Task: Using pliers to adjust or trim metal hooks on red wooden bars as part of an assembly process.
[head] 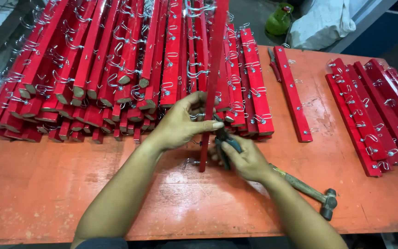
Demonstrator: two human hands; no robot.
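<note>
- The left hand [180, 123] has its grip closed around a red stick [211, 87]. The stick stands up, with its low end on the table [47, 193].
- The right hand [245, 159] has its grip closed around dark pliers [222, 140]. The pliers touch the stick, just under the left thumb.
- A small wire hook [190, 162] sits by the low end of the stick.
- A hammer [316, 196] lies on the table, just behind the right wrist. Its metal head points to the right.
- The table is orange-red and scratched.
- Behind the hands is a big pile [116, 74] of red sticks. Many have shiny wire hooks on them. The pile fills the left and middle of the table.
- One red stick [292, 94] lies alone to the right of the pile.
- More red sticks [374, 120] lie side by side at the right edge, well apart from the hands.
- Far back, past the table, there is a green tank [279, 19] next to a white sack [321, 23].
</note>
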